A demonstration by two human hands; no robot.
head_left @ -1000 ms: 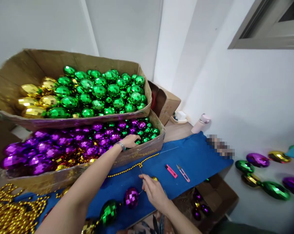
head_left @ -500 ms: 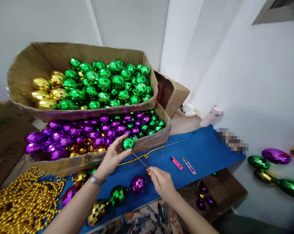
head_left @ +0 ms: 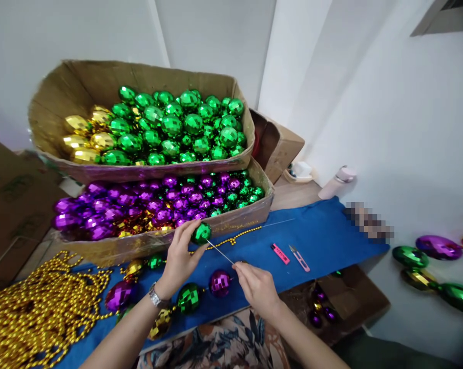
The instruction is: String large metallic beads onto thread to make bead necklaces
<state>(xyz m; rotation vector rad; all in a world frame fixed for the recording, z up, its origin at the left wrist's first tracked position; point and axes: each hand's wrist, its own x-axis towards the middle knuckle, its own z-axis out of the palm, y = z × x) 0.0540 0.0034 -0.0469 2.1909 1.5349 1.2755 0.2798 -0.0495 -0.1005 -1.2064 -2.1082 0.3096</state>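
Between the fingertips of my left hand (head_left: 182, 259) is a faceted green ball (head_left: 201, 233), shiny like a bauble. A thin pale string (head_left: 221, 252) runs taut from this ball down to my right hand (head_left: 256, 287), whose thumb and fingers are pinched on it. Just below my hands lie a purple ball (head_left: 219, 283), a larger green ball (head_left: 188, 298) and a gold ball (head_left: 160, 324), linked in a strand. Further left on the strand is another purple ball (head_left: 120, 294). Whatever sits behind my right fingertips is mostly hidden.
Behind my hands stand an upper carton (head_left: 154, 166) of green and gold balls and a lower carton (head_left: 250, 205) of purple and green ones. Gold bead chains (head_left: 35, 312) heap at left. A pink cutter (head_left: 280, 253) and thread snips (head_left: 299, 259) lie on blue cloth (head_left: 331, 230).
The view has shifted a little, so the cartons appear further right. My left hand still holds the green ball, and the string stays stretched between both hands.
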